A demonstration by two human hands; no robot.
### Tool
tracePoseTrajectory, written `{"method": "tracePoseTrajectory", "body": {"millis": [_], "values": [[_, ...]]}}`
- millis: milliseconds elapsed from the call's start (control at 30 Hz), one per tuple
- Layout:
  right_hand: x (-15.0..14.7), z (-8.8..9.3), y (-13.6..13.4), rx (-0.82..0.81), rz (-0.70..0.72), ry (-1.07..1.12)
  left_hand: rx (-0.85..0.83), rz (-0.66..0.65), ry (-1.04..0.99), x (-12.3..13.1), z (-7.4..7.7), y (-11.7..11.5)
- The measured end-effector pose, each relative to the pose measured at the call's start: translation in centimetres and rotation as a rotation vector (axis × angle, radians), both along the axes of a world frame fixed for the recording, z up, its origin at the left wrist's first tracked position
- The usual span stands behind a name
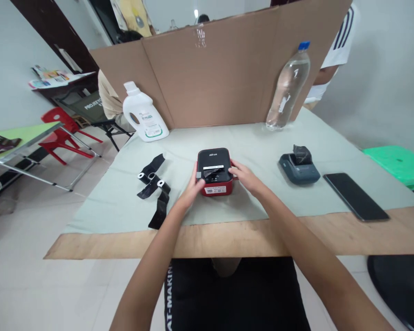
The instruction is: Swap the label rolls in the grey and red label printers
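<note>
A red and black label printer (214, 161) rests on the pale cloth in front of me, with a dark strip of label showing at its top slot. My left hand (193, 186) is closed against the printer's left side, thumb near its front corner. On the opposite side my right hand (242, 174) grips the right edge, fingers at the top and side. To the left lie several small rolls of black label (155, 180) with loose tails. Further right is a smaller dark grey printer (299, 170) with a black strip sticking up from it.
A black phone (356, 196) lies at the table's right front. Behind stand a white jug (145, 115), a clear bottle (289, 89) with a blue cap and a cardboard screen (214, 78). A green stool (398, 165) is at the right. People sit beyond the screen.
</note>
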State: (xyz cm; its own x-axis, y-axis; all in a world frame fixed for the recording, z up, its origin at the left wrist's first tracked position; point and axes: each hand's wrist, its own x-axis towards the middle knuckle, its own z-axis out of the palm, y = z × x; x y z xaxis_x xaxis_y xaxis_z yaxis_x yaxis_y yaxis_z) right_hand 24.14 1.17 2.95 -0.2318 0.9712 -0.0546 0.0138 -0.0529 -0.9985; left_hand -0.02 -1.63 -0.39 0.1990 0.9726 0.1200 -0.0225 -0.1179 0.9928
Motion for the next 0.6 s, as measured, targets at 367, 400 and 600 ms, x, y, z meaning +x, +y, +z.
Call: {"method": "tracePoseTrajectory", "body": {"millis": [367, 400, 600], "values": [[6.5, 3.8, 5.4, 0.247, -0.132, -0.051, 0.272, -0.114, 0.072, 9.2, 4.3, 6.8], [7.9, 4.8, 6.9, 0.249, -0.160, -0.062, 0.315, -0.131, 0.026, 11.0, 4.9, 8.6], [16.2, 9.5, 13.9, -0.028, -0.204, -0.235, 0.338, -0.199, -0.179, 20.5, 5.1, 18.3]]}}
